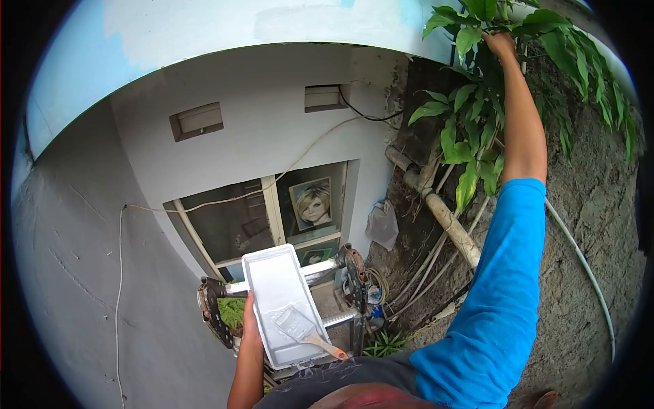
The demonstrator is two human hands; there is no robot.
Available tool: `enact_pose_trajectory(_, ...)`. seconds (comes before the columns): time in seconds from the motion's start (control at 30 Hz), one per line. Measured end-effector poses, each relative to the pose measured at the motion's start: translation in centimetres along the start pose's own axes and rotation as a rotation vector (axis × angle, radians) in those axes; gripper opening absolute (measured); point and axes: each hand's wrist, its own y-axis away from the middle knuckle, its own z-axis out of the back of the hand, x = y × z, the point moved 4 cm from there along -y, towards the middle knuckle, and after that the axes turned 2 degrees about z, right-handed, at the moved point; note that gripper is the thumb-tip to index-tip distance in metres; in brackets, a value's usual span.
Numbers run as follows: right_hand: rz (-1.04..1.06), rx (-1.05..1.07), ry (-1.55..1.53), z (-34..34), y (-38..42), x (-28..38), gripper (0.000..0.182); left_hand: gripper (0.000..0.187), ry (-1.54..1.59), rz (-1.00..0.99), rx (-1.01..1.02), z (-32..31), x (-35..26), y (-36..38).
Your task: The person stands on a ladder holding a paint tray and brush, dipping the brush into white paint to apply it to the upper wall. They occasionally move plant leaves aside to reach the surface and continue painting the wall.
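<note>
A white paint tray [276, 273] rests tilted against my body, with my left hand [251, 320] gripping its left edge. White paint coats the inside of the tray. A paintbrush [316, 339] with an orange-tipped wooden handle lies in its lower part, bristles in the paint. My right hand [501, 45] is raised at the upper right among green leaves [470, 37], its fingers curled and partly hidden by them. What it holds, if anything, cannot be made out.
Below the tray stands a metal ladder [351, 273]. A window [235, 218] with a portrait picture lies behind it. Pipes [449, 225] and hanging vines run along the rough wall [579, 211] at right. A thin cable [204, 202] crosses the grey wall.
</note>
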Motion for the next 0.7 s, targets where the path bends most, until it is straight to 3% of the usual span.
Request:
enact_pose_trajectory(0.03,0.093,0.018,0.012,0.2,-0.3,0.0,0.054,0.07,-0.002,-0.001,-0.005,-0.1,0.0,0.1)
enact_pose_trajectory(0.07,0.091,0.036,-0.164,0.5,0.0,-1.1,0.048,0.07,-0.004,0.0,-0.002,-0.1,-0.1,0.0)
enact_pose_trajectory(0.17,0.177,0.027,-0.36,-0.1,-1.3,-3.4,0.049,0.07,-0.002,-0.003,0.005,0.0,0.0,-0.1)
enact_pose_trajectory(0.23,0.186,0.028,-0.386,1.2,-0.1,-3.1,0.051,0.07,0.013,0.008,0.015,0.2,0.2,-0.2)
enact_pose_trajectory(0.3,0.131,0.176,-0.359,2.1,0.6,-3.2,0.051,0.07,0.016,0.008,0.032,0.4,0.2,-0.4)
enact_pose_trajectory(0.43,0.017,0.015,-0.525,3.2,2.0,-3.1,0.058,0.069,0.027,-0.008,0.061,0.7,0.4,-0.6)
enact_pose_trajectory(0.6,-0.099,-0.135,-0.306,6.6,4.1,0.4,0.062,0.069,0.045,-0.01,0.082,1.2,0.6,-1.0)
enact_pose_trajectory(0.7,-0.043,-0.167,-0.356,8.3,3.4,2.0,0.064,0.069,0.053,0.004,0.085,0.9,0.5,-0.8)
